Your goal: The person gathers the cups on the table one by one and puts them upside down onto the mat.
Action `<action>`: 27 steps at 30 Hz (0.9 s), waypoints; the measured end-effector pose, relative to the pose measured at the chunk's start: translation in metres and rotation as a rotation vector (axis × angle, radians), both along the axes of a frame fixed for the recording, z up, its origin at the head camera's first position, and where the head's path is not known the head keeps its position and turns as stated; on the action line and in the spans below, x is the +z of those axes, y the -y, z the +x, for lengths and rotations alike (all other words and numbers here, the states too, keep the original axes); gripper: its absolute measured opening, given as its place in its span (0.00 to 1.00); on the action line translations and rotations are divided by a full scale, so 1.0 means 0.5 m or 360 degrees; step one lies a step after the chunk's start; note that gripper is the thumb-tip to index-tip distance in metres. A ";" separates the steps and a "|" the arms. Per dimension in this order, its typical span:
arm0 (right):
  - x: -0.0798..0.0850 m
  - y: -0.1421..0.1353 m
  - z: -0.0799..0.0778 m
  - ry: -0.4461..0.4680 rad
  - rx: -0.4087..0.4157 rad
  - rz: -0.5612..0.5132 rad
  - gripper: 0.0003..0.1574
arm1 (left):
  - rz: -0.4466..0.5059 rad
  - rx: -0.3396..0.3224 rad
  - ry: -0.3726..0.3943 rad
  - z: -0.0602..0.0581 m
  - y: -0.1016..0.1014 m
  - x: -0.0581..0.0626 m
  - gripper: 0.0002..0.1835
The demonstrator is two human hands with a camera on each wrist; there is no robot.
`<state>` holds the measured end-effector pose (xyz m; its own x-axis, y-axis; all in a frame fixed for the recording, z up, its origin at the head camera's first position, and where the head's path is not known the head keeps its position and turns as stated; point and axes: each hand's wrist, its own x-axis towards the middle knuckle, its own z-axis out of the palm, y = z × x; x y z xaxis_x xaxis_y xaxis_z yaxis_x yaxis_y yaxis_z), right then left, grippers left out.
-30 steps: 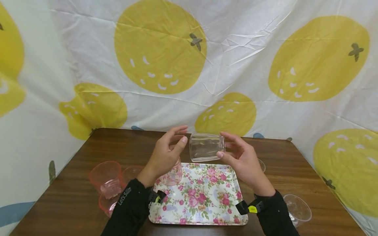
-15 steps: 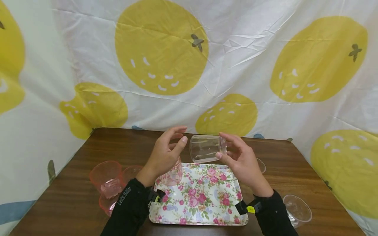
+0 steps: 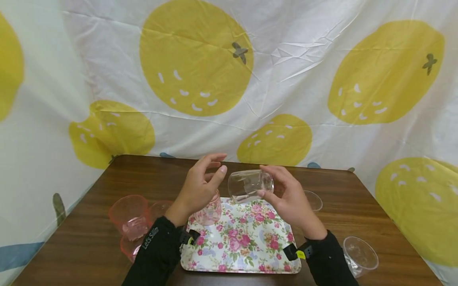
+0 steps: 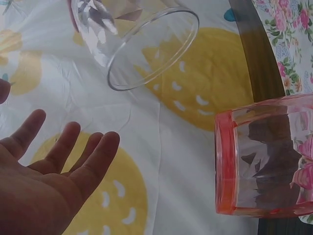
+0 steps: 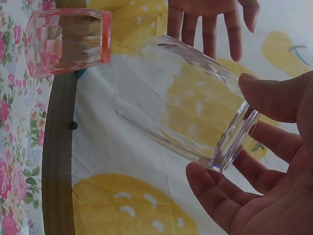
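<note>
Tumbler (image 3: 248, 186) tilted sideways, right hand (image 3: 290, 198) with fingers clamped on its base (image 5: 234, 137), left hand (image 3: 196, 186) with fingers apart nearby

White lemon-print cloth (image 3: 286, 87) behind brown wood-grain table (image 3: 350, 210).

Clr cup (image 3: 247, 186) & pink cup (image 5: 73, 41) look smooth, glossy, glass or plastic, can't tell frm here; tray (image 3: 254, 258) shiny; tbl (image 3: 352, 206) wood-grain, semi-gloss; backdrop (image 3: 286, 87) creased cloth; sleeves (image 3: 155, 254) matt.

There is one flowery tray (image 3: 247, 254). There are four pink cups (image 3: 209, 215): one on the tray, three to its left. Three clear cups (image 3: 247, 186): one near it, two to its right. Two hands (image 3: 198, 187).
</note>
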<state>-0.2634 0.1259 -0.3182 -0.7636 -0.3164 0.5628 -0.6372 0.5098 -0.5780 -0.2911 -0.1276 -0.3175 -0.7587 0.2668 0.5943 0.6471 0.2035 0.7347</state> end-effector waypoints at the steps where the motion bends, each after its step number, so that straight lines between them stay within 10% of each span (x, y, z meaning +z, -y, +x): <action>1: -0.001 0.000 0.001 -0.0006 -0.0006 0.0013 0.37 | -0.0002 0.0005 -0.0002 0.002 0.000 0.000 0.20; 27: -0.032 0.018 0.008 0.0031 -0.0025 0.0186 0.38 | -0.0072 0.0064 -0.0020 0.020 -0.005 -0.002 0.20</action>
<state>-0.2593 0.1169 -0.3344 -0.7795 -0.3668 0.5078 -0.6177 0.5846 -0.5260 -0.2809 -0.1250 -0.3185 -0.7620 0.2629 0.5919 0.6468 0.2622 0.7162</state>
